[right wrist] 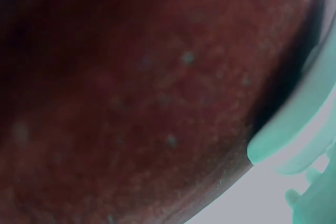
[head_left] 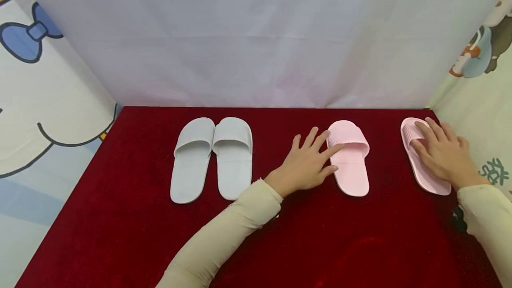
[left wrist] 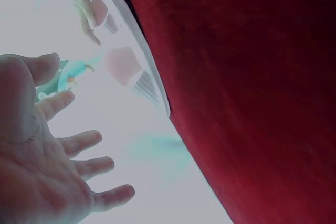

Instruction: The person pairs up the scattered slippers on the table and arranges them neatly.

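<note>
Two pink slippers lie apart on red cloth. The left pink slipper [head_left: 352, 174] points away from me, its ribbed strap at the far end. My left hand [head_left: 306, 163] hovers palm down at its left side, fingers spread and holding nothing; the left wrist view also shows this hand [left wrist: 47, 145] with separated fingers. Over the right pink slipper [head_left: 412, 130], which is angled, lies my right hand [head_left: 448, 154]. Its fingers reach over the strap with thumb and index apart; contact is hard to tell. In the right wrist view a slipper edge [right wrist: 294, 129] looks greenish.
A pair of white slippers [head_left: 192, 163] sits side by side on the left of the red cloth [head_left: 120, 217]. A pale curtain [head_left: 256, 39] hangs behind the cloth. Printed cartoon sheets [head_left: 60, 114] rise at the sides, the right one close to my right hand.
</note>
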{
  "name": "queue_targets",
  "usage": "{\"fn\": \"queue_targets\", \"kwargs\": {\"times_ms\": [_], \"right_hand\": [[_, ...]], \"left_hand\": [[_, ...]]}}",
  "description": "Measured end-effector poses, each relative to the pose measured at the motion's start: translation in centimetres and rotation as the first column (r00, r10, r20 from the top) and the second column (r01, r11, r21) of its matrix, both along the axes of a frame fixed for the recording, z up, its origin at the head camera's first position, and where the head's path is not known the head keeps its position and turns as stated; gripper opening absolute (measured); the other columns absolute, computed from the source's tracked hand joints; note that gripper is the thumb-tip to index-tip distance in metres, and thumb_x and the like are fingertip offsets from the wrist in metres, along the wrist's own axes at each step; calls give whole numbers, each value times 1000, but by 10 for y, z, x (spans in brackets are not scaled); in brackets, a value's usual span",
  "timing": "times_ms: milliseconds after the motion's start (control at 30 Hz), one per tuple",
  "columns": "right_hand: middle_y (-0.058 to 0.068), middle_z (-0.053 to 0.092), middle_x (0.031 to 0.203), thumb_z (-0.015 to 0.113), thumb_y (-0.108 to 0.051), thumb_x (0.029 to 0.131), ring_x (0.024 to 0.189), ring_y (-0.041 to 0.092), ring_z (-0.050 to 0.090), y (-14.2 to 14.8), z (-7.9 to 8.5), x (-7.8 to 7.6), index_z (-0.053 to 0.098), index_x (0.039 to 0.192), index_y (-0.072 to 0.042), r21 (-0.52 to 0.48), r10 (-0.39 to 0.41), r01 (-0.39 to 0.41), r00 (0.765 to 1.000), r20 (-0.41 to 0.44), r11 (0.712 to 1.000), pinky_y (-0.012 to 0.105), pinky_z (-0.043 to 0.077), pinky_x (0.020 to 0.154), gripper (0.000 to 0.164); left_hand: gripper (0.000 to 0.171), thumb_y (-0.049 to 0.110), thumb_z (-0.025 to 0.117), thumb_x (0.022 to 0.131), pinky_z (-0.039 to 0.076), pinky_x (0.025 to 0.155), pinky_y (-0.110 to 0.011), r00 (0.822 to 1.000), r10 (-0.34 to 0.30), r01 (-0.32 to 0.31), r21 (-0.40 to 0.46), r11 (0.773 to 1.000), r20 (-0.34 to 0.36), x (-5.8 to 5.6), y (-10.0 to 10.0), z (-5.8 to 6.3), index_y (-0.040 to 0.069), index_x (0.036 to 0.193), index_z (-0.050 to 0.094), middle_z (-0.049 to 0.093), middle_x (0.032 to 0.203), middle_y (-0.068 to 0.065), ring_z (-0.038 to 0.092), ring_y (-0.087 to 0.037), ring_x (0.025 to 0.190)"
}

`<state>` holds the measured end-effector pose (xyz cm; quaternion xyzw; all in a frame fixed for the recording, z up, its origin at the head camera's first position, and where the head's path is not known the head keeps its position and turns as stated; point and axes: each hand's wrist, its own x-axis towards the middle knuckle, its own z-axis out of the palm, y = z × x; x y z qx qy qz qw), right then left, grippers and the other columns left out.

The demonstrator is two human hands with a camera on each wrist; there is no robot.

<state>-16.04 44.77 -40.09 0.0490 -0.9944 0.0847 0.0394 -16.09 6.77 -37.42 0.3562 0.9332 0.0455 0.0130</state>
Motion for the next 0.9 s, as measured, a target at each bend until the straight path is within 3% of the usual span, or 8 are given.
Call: {"fn": "queue_targets", "kwargs": {"times_ms": [233, 400, 633, 767, 900], "right_hand": [[28, 24, 157, 28, -43, 107, 135, 57, 24, 2, -3, 0, 24, 155, -11, -32, -25, 27, 998, 62, 999, 73, 22, 88, 57], [26, 31, 153, 23, -36, 108, 127, 60, 28, 1, -4, 3, 30, 153, -15, -72, -20, 22, 999, 32, 997, 70, 24, 83, 50], [31, 30, 149, 22, -31, 108, 122, 64, 26, 4, -6, 5, 26, 154, -7, -101, 17, -17, 1000, -2, 995, 72, 21, 83, 52], [35, 28, 149, 23, -31, 107, 124, 65, 27, 3, -6, 3, 27, 153, -6, -139, -9, 9, 1000, 0, 990, 73, 20, 85, 52], [36, 28, 148, 26, -29, 106, 126, 64, 30, 2, -6, -1, 27, 152, -5, -165, -29, 31, 999, 18, 986, 71, 21, 85, 51]], "left_hand": [[59, 55, 40, 102, 31, 117, -52, 996, 51, -51, -4, 999, 70, -12, 31, -3, 40, 157, 22, 22, 164, 0, 17, -28, 154], [62, 56, 39, 103, 32, 117, -50, 990, 79, -78, -13, 997, 120, -20, 49, -6, 35, 158, 20, 24, 164, -1, 18, -27, 154], [59, 52, 37, 104, 36, 115, -46, 980, 122, -129, 39, 991, 155, -34, 66, -20, 30, 157, 23, 21, 164, -2, 17, -27, 154], [58, 51, 34, 105, 35, 116, -46, 977, 111, -121, 43, 992, 184, -41, 71, -23, 34, 158, 20, 12, 167, -5, 12, -26, 156], [53, 48, 32, 106, 35, 116, -44, 979, 93, -101, 33, 994, 183, -43, 72, -23, 35, 157, 22, 13, 167, -5, 12, -25, 156]]}}
